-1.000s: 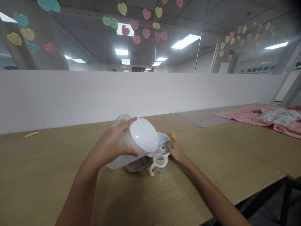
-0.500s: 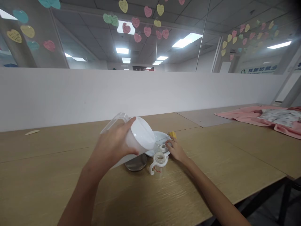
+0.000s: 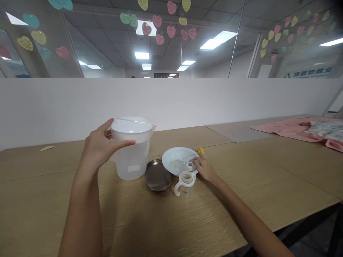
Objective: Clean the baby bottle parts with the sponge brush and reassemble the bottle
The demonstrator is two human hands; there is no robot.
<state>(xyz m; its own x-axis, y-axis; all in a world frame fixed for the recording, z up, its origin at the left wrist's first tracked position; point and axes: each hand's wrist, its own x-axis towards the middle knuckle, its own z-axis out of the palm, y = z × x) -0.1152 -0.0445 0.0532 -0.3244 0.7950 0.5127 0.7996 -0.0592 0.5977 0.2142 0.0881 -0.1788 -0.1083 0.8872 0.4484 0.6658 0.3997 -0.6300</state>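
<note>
In the head view, our left hand (image 3: 98,148) clasps a tall translucent plastic pitcher (image 3: 132,157), upright. Our right hand (image 3: 207,169) reaches a small white plastic ring (image 3: 190,165); we cannot tell whether it pinches. Left of that grip stands a clear, white-handled bottle (image 3: 185,184). We judge the step as steadying the pitcher; the next move calls for a level hold.

left hand (image 3: 99,144) higher, thumb (image 3: 124,144) outstretched, right hand (image 3: 206,169) lower, fingers (image 3: 197,160) bent

"What's changed with the pitcher (image 3: 131,153)?"
"It was tipped toward the bottle (image 3: 184,186); the left fingers (image 3: 108,124) have brought it upright, farther left, uncovering the metal tray (image 3: 158,175)."
</note>
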